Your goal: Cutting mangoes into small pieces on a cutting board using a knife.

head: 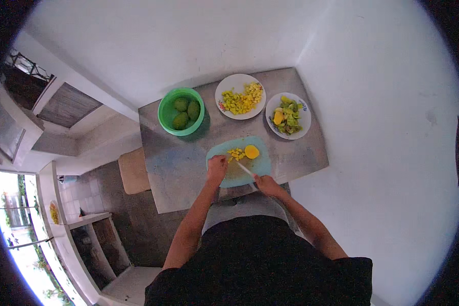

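My right hand [267,185] grips a knife [246,168], its light blade angled up and left over the light blue cutting board [262,168]. My left hand [217,168] is at the board's left side with the fingers curled, close to the knife tip. Whether a small piece sits between those fingertips is too small to tell. Diced yellow mango [236,153] lies in a small heap beyond the blade. To the right of the heap rests a larger yellow mango piece [252,152], apparently with its cut face up.
On the table [179,172], a green plastic bowl [181,132] holds three whole green mangoes [181,104]. A white plate [229,82] carries diced mango [241,100]. Another plate [308,118] holds peels and scraps [289,116]. Walls border the table's back and right; a stool [134,171] stands left.
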The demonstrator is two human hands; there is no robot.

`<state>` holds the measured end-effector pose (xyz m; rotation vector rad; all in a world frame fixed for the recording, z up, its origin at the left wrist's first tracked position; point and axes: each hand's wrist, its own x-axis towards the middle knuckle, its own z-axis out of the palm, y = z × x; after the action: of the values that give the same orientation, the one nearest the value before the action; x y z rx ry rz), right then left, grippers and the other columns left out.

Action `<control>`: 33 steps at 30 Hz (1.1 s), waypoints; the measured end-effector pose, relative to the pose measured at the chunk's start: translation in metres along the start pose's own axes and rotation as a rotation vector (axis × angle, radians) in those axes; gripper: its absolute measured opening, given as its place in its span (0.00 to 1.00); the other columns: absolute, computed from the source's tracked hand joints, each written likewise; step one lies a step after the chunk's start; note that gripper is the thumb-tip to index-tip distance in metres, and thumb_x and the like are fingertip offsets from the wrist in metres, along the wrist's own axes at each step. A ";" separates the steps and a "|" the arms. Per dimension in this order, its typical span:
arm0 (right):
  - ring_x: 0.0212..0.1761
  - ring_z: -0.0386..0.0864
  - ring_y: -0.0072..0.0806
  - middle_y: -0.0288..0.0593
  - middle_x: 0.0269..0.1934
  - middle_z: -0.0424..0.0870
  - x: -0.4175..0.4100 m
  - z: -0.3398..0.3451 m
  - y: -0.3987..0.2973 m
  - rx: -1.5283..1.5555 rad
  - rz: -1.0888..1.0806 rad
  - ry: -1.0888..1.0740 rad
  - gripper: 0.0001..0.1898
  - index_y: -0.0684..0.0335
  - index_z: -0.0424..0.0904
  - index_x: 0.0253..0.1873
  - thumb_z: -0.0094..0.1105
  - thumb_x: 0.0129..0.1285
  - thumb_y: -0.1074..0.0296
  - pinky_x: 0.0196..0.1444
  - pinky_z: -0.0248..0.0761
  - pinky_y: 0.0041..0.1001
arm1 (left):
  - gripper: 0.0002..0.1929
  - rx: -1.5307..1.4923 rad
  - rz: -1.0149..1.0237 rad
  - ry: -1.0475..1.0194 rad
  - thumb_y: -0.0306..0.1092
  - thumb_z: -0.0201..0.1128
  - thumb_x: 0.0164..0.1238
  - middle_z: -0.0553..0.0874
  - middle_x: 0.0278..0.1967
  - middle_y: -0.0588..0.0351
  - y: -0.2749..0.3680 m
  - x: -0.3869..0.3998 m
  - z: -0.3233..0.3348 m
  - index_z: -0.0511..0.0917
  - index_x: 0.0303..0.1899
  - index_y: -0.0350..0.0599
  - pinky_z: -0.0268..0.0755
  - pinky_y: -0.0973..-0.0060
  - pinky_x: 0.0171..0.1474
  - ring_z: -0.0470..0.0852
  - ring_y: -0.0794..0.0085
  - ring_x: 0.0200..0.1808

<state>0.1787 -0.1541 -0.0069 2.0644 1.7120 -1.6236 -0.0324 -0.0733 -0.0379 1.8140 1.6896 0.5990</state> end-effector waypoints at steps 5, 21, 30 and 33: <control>0.30 0.75 0.45 0.56 0.25 0.75 -0.022 -0.012 0.015 -0.358 -0.175 0.436 0.23 0.68 0.72 0.28 0.41 0.61 0.50 0.32 0.66 0.41 | 0.18 0.078 0.266 -0.147 0.32 0.65 0.41 0.76 0.39 0.49 0.007 0.003 -0.009 0.74 0.38 0.40 0.67 0.63 0.46 0.74 0.56 0.44; 0.40 0.70 0.46 0.53 0.37 0.72 0.030 -0.015 -0.037 -0.370 -0.336 0.608 0.12 0.68 0.71 0.36 0.52 0.52 0.64 0.44 0.63 0.40 | 0.33 0.208 0.048 -0.346 0.30 0.70 0.35 0.67 0.47 0.50 0.037 0.028 -0.025 0.64 0.49 0.50 0.71 0.61 0.44 0.74 0.53 0.45; 0.40 0.71 0.47 0.55 0.30 0.73 0.052 -0.001 -0.056 -0.222 -0.278 0.517 0.07 0.71 0.71 0.31 0.49 0.46 0.74 0.43 0.64 0.40 | 0.34 0.253 0.058 -0.383 0.27 0.70 0.33 0.70 0.44 0.45 0.027 0.032 -0.014 0.65 0.49 0.48 0.70 0.61 0.45 0.73 0.51 0.45; 0.44 0.69 0.50 0.58 0.37 0.71 0.060 -0.011 -0.061 -0.218 -0.270 0.424 0.12 0.74 0.70 0.37 0.50 0.45 0.74 0.50 0.62 0.38 | 0.32 0.132 0.060 -0.283 0.28 0.70 0.33 0.71 0.43 0.45 0.025 0.032 -0.014 0.65 0.47 0.46 0.69 0.61 0.44 0.73 0.49 0.45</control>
<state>0.1340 -0.0794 -0.0086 2.2624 2.2644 -1.0225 -0.0204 -0.0411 -0.0127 1.9439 1.5175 0.2440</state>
